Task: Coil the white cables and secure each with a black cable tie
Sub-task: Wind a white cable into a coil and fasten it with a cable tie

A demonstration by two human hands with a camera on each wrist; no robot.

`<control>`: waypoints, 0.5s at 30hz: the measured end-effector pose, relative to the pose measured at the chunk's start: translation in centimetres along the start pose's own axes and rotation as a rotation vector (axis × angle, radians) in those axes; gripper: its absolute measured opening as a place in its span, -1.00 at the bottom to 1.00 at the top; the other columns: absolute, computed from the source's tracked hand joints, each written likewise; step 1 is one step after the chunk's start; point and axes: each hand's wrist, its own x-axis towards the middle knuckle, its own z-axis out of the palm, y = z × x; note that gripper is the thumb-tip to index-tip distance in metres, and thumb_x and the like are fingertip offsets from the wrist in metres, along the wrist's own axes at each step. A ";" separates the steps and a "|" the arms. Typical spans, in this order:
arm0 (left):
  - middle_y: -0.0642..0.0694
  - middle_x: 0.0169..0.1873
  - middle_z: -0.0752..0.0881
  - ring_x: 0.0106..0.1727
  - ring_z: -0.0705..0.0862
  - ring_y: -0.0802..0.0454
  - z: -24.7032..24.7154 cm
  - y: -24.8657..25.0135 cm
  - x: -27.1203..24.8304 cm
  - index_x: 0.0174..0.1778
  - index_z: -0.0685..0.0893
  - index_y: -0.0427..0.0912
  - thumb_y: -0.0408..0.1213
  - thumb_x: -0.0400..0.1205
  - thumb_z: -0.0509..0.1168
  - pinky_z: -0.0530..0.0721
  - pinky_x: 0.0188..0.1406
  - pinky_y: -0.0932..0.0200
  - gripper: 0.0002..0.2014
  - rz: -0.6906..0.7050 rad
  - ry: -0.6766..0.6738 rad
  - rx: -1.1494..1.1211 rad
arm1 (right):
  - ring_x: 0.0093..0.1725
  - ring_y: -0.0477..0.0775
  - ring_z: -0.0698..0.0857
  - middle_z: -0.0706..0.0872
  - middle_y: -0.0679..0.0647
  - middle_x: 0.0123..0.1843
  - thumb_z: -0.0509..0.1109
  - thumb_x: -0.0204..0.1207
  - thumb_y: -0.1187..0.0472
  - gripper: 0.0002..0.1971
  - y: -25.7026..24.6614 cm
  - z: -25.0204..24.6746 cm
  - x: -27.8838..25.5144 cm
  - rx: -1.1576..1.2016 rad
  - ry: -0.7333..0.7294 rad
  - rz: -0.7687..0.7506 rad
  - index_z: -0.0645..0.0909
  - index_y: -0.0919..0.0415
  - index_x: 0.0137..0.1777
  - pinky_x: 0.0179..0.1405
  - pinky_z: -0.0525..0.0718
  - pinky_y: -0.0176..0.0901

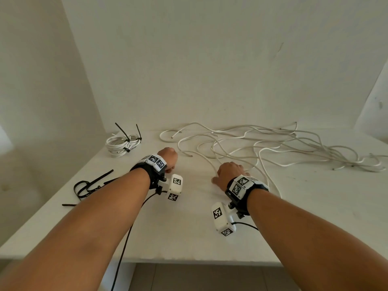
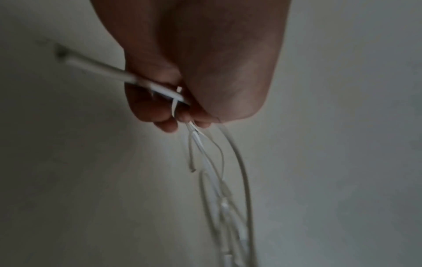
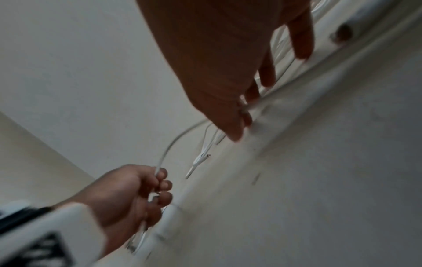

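Several loose white cables [image 1: 273,143] lie tangled across the back right of the white table [image 1: 189,238]. My left hand [image 1: 169,157] is a fist around one white cable [image 2: 102,69], whose cut end sticks out past the fingers [image 2: 160,112]. From the left hand [image 3: 128,189] that cable [image 3: 169,146] arcs over to my right hand [image 3: 228,72]. The right hand [image 1: 228,173] sits low on the table, thumb and forefinger pinching the cable, the other fingers stretched out. A finished coil [image 1: 121,143] bound with black ties rests at the back left.
Several loose black cable ties [image 1: 88,185] lie near the table's left edge, beside my left forearm. White walls close in behind and to the left. The table's front edge [image 1: 189,260] runs under my forearms, with tiled floor below.
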 end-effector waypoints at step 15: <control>0.03 -0.56 0.30 -0.64 0.21 0.19 -0.1 7.4 -8.2 0.23 0.61 -0.13 -0.09 0.79 0.05 0.21 -0.67 0.36 -0.70 0.399 -0.548 -1.135 | -0.18 -0.05 0.60 0.65 -0.03 -0.13 0.21 0.71 0.17 -0.73 -2.5 -3.4 -2.2 0.207 -0.017 -0.254 0.76 0.10 -0.05 -0.40 0.39 -0.34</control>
